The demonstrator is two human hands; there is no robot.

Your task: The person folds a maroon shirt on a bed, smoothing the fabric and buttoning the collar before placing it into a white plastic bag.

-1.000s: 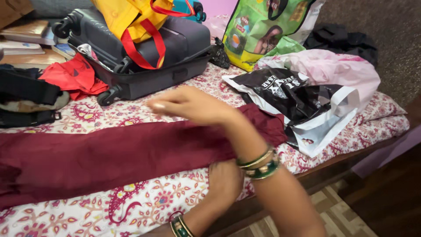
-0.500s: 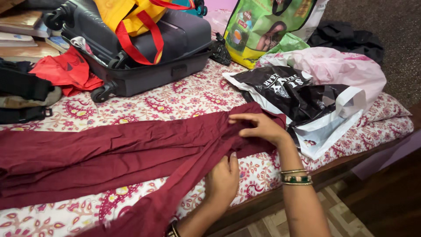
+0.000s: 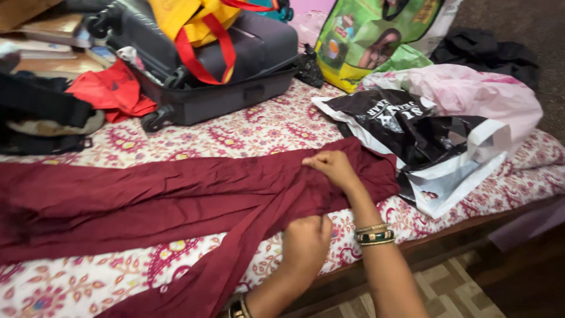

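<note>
1. One wide bed (image 3: 247,132), covered in a pink and red paisley sheet, lies under both hands and carries everything else.
2. A long maroon cloth (image 3: 129,200) stretches across the sheet, running far out to the left of the hands; one strip of it slants down past the left hand toward the bed's near edge.
3. A dark grey suitcase (image 3: 235,65) sits well beyond the hands, near the far side of the bed, with a yellow bag with red straps (image 3: 194,26) on top.
4. A black and white plastic bag (image 3: 412,135) lies just to the right of the right hand, a pale pink bag (image 3: 477,97) behind it and a green printed bag (image 3: 376,35) farther back.
5. A red garment (image 3: 109,91) lies far off to the left beyond the hands, beside the suitcase.
6. The right hand (image 3: 331,168), bangles on its wrist, is closed in a pinch on the upper fold of the maroon cloth.
7. The left hand (image 3: 306,241), nearer the bed's edge, has its fingers curled onto the same cloth just below; the two hands are close but apart.
</note>
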